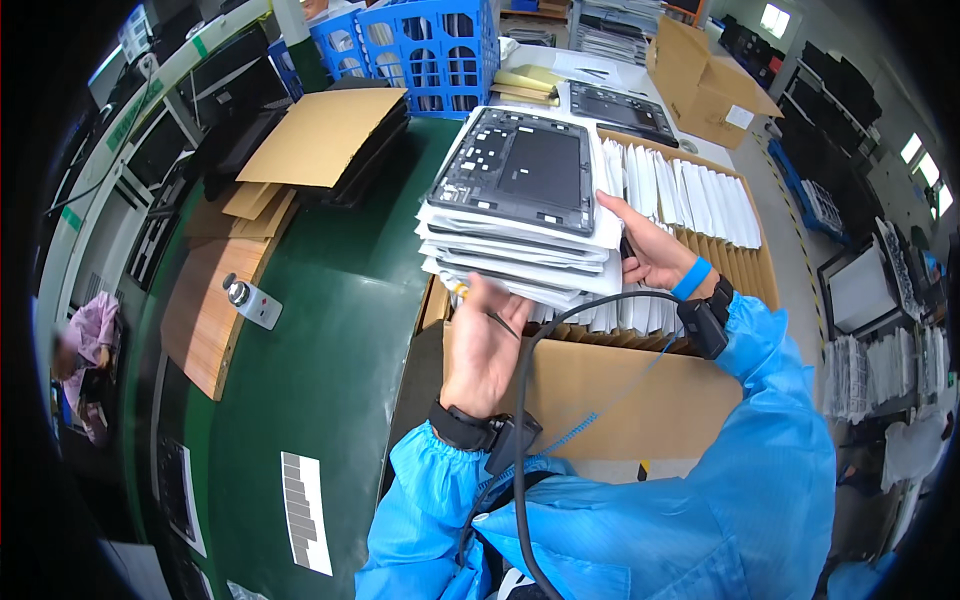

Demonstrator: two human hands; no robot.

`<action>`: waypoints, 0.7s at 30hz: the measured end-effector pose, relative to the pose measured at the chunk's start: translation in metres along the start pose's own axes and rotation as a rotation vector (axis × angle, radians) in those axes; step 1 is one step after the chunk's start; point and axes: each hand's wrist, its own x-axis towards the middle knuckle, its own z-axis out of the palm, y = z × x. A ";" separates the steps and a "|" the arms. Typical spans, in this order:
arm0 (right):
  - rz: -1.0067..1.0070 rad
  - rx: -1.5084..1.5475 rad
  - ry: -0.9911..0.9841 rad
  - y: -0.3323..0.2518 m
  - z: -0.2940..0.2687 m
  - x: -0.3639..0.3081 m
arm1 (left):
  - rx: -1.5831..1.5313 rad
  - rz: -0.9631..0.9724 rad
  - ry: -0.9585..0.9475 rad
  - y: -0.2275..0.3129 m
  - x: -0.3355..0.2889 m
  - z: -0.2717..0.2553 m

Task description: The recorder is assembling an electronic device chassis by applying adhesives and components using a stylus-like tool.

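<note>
A stack of black tablet-like panels with white sheets between them (pixel 522 250) is held up over the near left part of an open cardboard box (pixel 630 400). The top panel (pixel 515 165) lies face up, black with a darker rectangle and small white patches. My left hand (pixel 482 350), palm upward, supports the near edge of the stack, its fingertips partly hidden beneath. Along the right side, my right hand (pixel 655 248) grips the stack, thumb near the top panel's corner. Brown dividers and white-wrapped pieces (pixel 710 200) fill the box beside it.
On the green table (pixel 330 400) are a small bottle (pixel 252 302), a wooden board (pixel 215 310) and a cardboard-topped black stack (pixel 315 135). Blue crates (pixel 425 55) stand behind. A black cable (pixel 522 450) hangs by my wrists. Another person (pixel 90 345) is at far left.
</note>
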 end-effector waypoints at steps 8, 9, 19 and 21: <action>-0.062 -0.196 0.100 0.007 0.014 -0.006 | 0.058 -0.034 0.183 0.007 -0.001 0.007; -0.106 -0.117 0.112 0.008 0.015 -0.005 | 0.050 -0.027 0.206 0.008 0.001 0.010; -0.169 0.278 -0.127 0.011 -0.011 0.031 | -0.011 -0.065 0.182 0.008 0.014 -0.007; -0.180 0.252 -0.024 -0.004 0.003 0.025 | -0.022 -0.101 0.221 0.010 0.015 -0.008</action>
